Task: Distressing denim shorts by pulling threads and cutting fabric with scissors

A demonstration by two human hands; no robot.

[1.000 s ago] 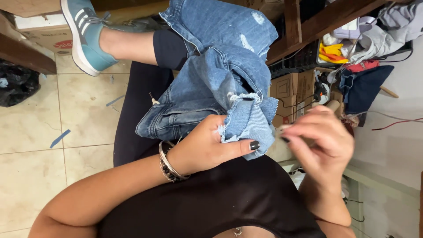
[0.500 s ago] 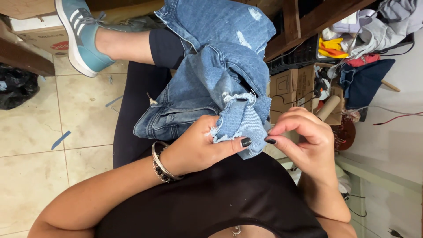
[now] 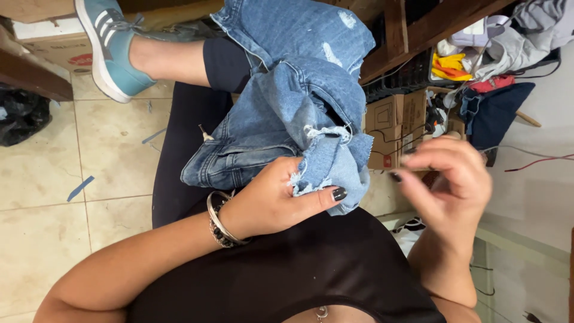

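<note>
A pair of light blue jeans [image 3: 281, 113] with frayed, ripped patches lies bunched over my lap and black-clad legs. My left hand [image 3: 272, 200], with metal bangles on the wrist, grips a folded frayed edge of the denim, its dark-nailed thumb pressed on top. My right hand [image 3: 445, 179] hovers to the right of the fabric, apart from it. It is blurred, with fingers curled and fingertips pinched together. I can make out nothing between them.
My foot in a teal sneaker [image 3: 110, 51] rests against a cardboard box [image 3: 54, 42] at the top left. Tiled floor [image 3: 54, 227] spreads on the left. Cardboard boxes [image 3: 394, 122], a wooden beam, cables and piled clothes [image 3: 496, 54] crowd the right.
My right hand was pinching at the frayed denim edge and has pulled away to the right. My left hand keeps its grip on the jeans.
</note>
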